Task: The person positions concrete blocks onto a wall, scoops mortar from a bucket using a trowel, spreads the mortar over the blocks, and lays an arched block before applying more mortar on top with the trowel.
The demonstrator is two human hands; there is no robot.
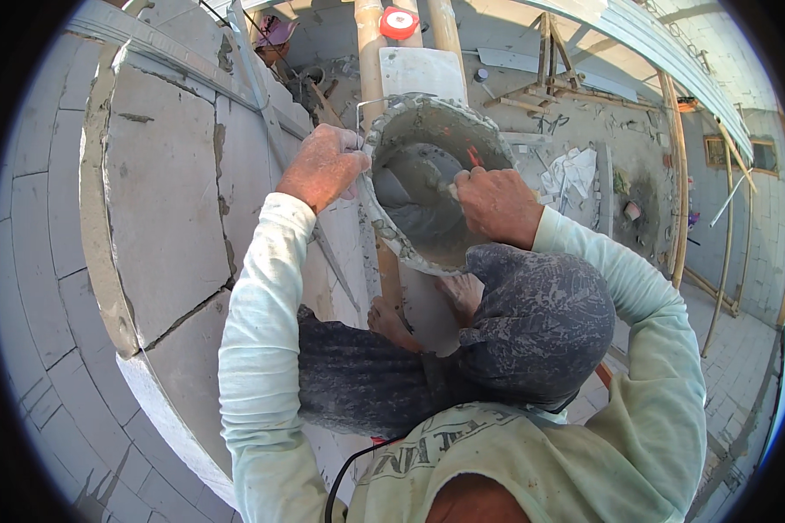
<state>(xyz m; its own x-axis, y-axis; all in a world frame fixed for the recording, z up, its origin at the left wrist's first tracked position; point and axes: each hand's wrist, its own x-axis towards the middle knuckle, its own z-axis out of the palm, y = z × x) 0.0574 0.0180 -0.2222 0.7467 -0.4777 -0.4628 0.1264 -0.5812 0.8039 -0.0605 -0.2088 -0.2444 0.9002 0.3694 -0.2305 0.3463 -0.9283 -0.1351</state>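
A mortar-caked bucket (pixel 391 240) with grey wet mortar inside sits on a plank between my knees. My left hand (pixel 321 166) grips the bucket's left rim near its wire handle. Inside the bucket, my right hand (pixel 495 205) is closed around a trowel handle (pixel 472 158); the blade is buried in the mortar. My bare feet (pixel 394 322) rest on the plank and bamboo pole below the bucket. My knees in dusty dark trousers (pixel 532 327) are bent up under the bucket.
A wall of large grey blocks (pixel 161 196) with mortar joints rises at my left. Bamboo scaffold poles (pixel 371 52) run ahead, with a red-and-white tape roll (pixel 399 22) on top. Far below lies a ground strewn with planks and debris (pixel 576 170).
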